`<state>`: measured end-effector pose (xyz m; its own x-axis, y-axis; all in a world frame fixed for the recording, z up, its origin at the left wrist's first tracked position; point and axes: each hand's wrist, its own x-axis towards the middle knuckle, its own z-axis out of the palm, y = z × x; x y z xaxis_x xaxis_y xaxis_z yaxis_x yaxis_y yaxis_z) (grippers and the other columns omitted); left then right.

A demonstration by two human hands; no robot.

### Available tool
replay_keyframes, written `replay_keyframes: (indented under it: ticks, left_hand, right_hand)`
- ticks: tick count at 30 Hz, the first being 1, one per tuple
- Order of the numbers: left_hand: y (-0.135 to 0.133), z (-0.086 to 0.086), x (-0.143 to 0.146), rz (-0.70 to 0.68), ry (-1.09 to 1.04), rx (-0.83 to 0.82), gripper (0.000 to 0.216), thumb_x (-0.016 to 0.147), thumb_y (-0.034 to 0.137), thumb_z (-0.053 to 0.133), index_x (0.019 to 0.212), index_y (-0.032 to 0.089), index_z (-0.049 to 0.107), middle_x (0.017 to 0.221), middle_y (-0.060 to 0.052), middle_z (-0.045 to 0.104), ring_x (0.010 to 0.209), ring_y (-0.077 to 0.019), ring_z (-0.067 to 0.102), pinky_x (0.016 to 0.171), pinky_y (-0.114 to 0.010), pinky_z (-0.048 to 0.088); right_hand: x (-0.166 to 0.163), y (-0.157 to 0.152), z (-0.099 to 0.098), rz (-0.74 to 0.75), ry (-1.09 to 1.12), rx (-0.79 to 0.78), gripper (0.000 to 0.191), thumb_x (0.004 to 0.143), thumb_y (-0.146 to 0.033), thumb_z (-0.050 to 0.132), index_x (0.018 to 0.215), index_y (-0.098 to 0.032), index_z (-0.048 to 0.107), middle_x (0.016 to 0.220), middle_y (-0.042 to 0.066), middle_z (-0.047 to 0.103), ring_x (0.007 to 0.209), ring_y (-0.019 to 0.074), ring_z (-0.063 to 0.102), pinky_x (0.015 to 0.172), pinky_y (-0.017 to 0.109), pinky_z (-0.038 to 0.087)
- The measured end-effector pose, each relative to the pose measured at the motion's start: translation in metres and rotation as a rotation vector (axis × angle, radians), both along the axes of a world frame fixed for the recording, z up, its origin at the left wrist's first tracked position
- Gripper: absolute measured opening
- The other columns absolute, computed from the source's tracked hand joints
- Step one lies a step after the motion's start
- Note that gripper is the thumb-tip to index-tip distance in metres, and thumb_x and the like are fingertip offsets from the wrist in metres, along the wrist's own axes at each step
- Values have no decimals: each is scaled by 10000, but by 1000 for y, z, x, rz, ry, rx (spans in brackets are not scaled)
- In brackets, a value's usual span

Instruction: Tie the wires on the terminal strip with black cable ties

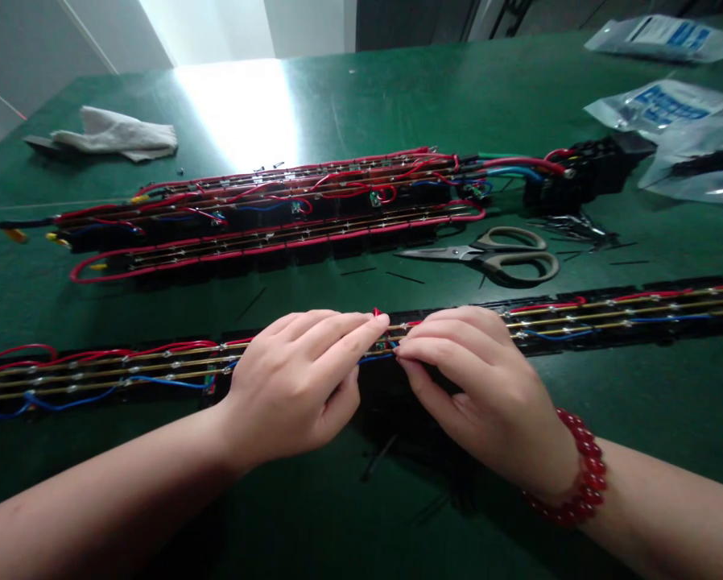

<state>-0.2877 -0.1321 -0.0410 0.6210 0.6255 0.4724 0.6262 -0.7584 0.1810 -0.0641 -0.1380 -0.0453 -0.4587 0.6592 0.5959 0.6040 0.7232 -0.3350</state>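
A long black strip (609,316) with brass rails, red and blue wires runs across the green table (398,105) in front of me. My left hand (304,379) lies over its middle, fingers pressed together and pinching a red wire (377,312) at the strip. My right hand (482,383), with a red bead bracelet (582,475) on the wrist, meets it fingertip to fingertip, fingers curled onto the same spot of the strip. What lies under the fingertips is hidden.
A second wired strip assembly (289,213) lies farther back, ending in a black connector block (584,173). Scissors (500,254) rest between the two strips. A white cloth (117,133) sits back left, plastic bags (669,105) back right. Cut black ties (391,275) are scattered about.
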Motion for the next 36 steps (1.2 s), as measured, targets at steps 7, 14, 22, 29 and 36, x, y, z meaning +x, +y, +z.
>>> replay_keyframes:
  ticks: [7,14,22,29,36]
  left_hand:
    - [1,0,0,-1,32,-7,465,879,145,568,1344,153,583,1260,-59,697,1079,-221,657,918,-369,525]
    - [1,0,-1,-5,38,3,462,894,155,553,1355,137,570,1258,-69,694,1075,-220,650,926,-372,524]
    - [0,2,1,13,84,-5,478,918,169,527,1391,100,539,1214,-90,695,1035,-233,622,888,-381,521]
    - [1,2,2,17,152,18,513,933,200,528,1427,64,492,1233,-98,681,1036,-245,613,876,-399,523]
    - [0,2,3,60,194,36,527,939,210,527,1447,77,475,1201,-100,670,1008,-239,595,865,-390,523]
  right_hand:
    - [-1,3,2,-35,56,-51,78,871,-125,678,929,-170,650,961,74,718,945,202,641,872,370,528]
    - [-1,4,2,-42,79,-73,75,869,-139,692,930,-175,666,941,67,725,928,195,639,868,357,533]
    - [2,4,1,19,86,-91,95,878,-131,680,946,-198,677,924,19,768,959,185,668,899,358,536]
    - [3,3,1,18,103,-114,94,896,-141,658,966,-196,688,939,27,769,947,171,676,877,339,537]
    - [1,1,0,-31,113,-142,86,906,-141,634,962,-194,669,953,47,729,943,167,669,860,332,537]
